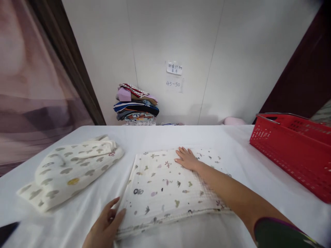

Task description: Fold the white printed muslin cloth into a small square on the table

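Observation:
A white cloth with small plant and animal prints [165,186] lies folded flat on the white-covered table [207,134]. My right hand [186,159] rests palm down on the cloth near its far edge, fingers spread. At the cloth's near left corner is my left hand [107,220], thumb and forefinger apart, its fingertips beside or touching the edge; the other fingers are curled and partly hidden. To the left lies a loosely bunched white cloth with grey hearts [80,167].
A red plastic basket [292,151] stands at the table's right side. Behind the far edge is a stack of folded fabrics [137,105] against the wall, with paper notes [174,68] above. A curtain [33,86] hangs at the left; a dark object [7,232] lies at the near left.

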Available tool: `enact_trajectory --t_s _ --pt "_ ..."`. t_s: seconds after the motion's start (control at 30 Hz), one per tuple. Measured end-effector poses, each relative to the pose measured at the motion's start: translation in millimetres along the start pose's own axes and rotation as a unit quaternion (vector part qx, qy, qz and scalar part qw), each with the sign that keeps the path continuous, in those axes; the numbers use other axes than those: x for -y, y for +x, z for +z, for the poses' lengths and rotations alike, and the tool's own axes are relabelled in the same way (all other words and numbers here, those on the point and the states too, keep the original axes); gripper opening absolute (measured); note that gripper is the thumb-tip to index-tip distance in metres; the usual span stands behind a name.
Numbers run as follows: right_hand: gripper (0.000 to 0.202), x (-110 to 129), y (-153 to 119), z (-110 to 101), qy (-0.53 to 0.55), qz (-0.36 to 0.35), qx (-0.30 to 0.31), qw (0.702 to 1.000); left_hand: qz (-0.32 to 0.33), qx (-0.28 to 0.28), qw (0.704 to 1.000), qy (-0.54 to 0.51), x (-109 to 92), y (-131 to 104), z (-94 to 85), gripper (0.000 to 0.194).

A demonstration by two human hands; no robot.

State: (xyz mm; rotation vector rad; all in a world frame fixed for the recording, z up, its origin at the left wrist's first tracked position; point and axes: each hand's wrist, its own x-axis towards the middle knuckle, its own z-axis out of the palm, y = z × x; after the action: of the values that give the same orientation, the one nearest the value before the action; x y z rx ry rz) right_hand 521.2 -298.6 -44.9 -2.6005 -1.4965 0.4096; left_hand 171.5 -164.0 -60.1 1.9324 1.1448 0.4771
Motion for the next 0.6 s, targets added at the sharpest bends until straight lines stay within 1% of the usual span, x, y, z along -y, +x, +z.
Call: enact_trajectory --t_s 0.07,0.17,0.23,0.3,0.37,0.5,0.6 --pt "0.075 -8 -10 0 -0.007 0.007 -0.017 1.000 -0.003 -0.002 1.000 0.000 0 0 -0.5 0.066" --pt "0.074 -33 -28 1 -0.035 0.055 -0.052 0.997 -0.006 0.009 1.000 0.010 3 2 -2.3 0.063" --pt "0.073 -51 -37 3 -0.042 0.095 -0.048 0.993 -0.005 0.031 0.999 0.014 4 4 -3.5 0.063" --pt "0.072 -64 -40 4 -0.043 0.116 -0.040 0.992 -0.003 0.045 0.999 0.010 5 6 -4.6 0.063" --pt "0.071 -68 -40 5 -0.047 0.121 -0.036 0.991 -0.005 0.047 0.999 0.010 4 7 -5.5 0.062" --pt "0.069 -62 -43 9 -0.056 0.126 -0.044 0.989 -0.024 0.050 0.998 0.023 -4 3 -6.4 0.060" --pt "0.069 -60 -50 14 -0.061 0.102 -0.056 0.991 -0.024 0.058 0.998 0.031 -12 -3 -6.8 0.058"
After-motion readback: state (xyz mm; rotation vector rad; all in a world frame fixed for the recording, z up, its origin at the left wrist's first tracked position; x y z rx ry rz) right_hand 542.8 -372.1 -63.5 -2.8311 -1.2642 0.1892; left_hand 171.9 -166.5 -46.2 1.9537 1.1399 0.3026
